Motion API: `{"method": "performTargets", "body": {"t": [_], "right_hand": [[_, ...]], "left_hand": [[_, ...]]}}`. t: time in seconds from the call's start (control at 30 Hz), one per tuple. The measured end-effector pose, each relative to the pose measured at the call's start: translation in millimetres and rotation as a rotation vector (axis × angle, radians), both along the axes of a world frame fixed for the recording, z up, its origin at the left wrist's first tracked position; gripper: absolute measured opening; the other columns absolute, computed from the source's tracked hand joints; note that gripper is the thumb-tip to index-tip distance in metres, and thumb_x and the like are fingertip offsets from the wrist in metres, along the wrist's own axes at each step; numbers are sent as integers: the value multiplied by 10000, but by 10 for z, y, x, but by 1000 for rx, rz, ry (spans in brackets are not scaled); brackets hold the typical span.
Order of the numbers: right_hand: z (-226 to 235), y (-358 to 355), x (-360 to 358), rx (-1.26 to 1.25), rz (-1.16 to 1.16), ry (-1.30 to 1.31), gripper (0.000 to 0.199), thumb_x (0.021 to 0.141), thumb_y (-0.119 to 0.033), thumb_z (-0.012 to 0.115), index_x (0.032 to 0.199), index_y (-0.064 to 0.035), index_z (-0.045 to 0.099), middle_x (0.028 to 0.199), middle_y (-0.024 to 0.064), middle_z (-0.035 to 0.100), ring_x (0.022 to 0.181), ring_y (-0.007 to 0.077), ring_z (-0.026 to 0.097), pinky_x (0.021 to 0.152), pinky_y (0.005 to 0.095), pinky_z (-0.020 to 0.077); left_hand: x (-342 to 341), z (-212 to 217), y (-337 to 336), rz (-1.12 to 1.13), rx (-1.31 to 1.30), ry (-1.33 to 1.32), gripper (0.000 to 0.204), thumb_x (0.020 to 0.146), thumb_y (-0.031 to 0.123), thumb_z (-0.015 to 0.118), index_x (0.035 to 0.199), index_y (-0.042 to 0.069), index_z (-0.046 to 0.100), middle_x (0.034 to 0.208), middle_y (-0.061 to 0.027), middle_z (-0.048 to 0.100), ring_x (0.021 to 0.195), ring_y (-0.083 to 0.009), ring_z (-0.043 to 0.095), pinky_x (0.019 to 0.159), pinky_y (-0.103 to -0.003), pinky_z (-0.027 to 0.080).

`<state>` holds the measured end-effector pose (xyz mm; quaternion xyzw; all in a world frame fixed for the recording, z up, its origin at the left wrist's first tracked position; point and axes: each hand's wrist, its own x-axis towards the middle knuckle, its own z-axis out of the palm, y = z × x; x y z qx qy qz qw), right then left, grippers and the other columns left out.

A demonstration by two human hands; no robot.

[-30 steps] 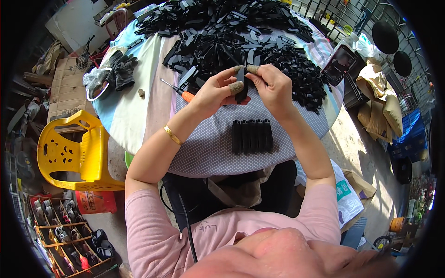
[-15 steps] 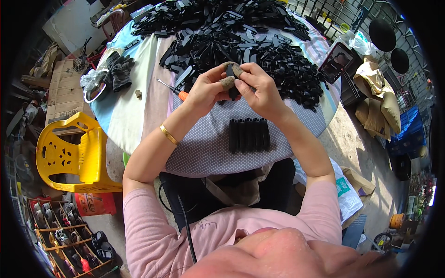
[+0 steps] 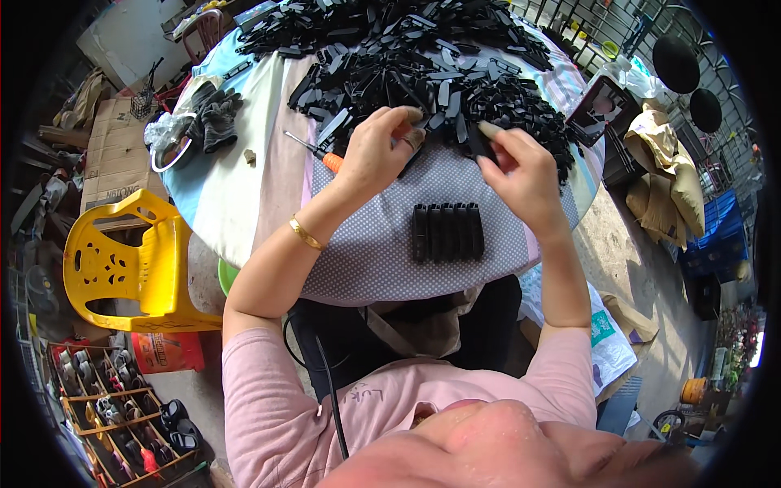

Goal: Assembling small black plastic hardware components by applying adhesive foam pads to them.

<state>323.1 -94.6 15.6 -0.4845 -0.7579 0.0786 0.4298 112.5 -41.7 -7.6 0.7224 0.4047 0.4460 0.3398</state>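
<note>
My left hand [image 3: 378,150], fingertips wrapped in tan tape, is closed at the near edge of the heap. A slim black plastic piece [image 3: 412,158] shows under its fingers, mostly covered. To its right, my right hand [image 3: 521,167] has thumb and fingers bent around another dark plastic piece [image 3: 478,145] beside the heap; the fingertips partly hide it. Several black plastic pieces [image 3: 448,233] stand side by side in a neat row on the dotted cloth, nearer to me. Beyond both hands spreads a big heap of loose black plastic pieces [image 3: 382,73].
An orange-handled screwdriver [image 3: 331,161] lies left of my left hand. Dark gloves [image 3: 215,118] and a clear plastic bag [image 3: 165,138] rest at the table's left. A phone or tablet [image 3: 602,110] stands at the right edge. A yellow chair [image 3: 154,264] is left of the table.
My hands, together over one black piece before, have come apart. The right moved right to the heap's edge; the left shifted slightly left and down. The view shifted a little.
</note>
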Motion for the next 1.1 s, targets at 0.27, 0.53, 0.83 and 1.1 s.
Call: {"method": "performTargets", "body": {"t": [0.27,0.53,0.83,1.1], "right_hand": [[-239,-456,281,-289,-18,-253,421,668,-83,659,1081,-47,586,740,70,540,560,165,506,560,281,449],[-266,-514,236,-398,98,-156,384,708,-109,665,1062,11,575,745,87,556,561,162,523,545,281,448],[-404,153,397,-150,-187,-351,213,776,-165,639,947,-44,675,793,116,607,696,258,609,627,335,480],[-440,337,330,-56,-259,-359,154,777,-183,635,851,-59,690,737,111,593,667,279,603,604,369,477]], "left_hand": [[58,-239,-88,236,420,915,283,693,284,705,827,52,616,899,-72,547,907,-240,501,744,-349,438],[85,-259,-93,299,439,844,186,722,184,645,810,29,593,886,-77,541,897,-248,494,734,-361,425],[-14,-48,62,-238,-618,-452,246,948,154,455,1125,-14,486,948,-124,607,799,-192,616,715,-307,531],[12,-88,65,-357,-806,-641,291,959,178,411,1114,-57,487,934,-144,588,822,-212,619,721,-317,539]]}}
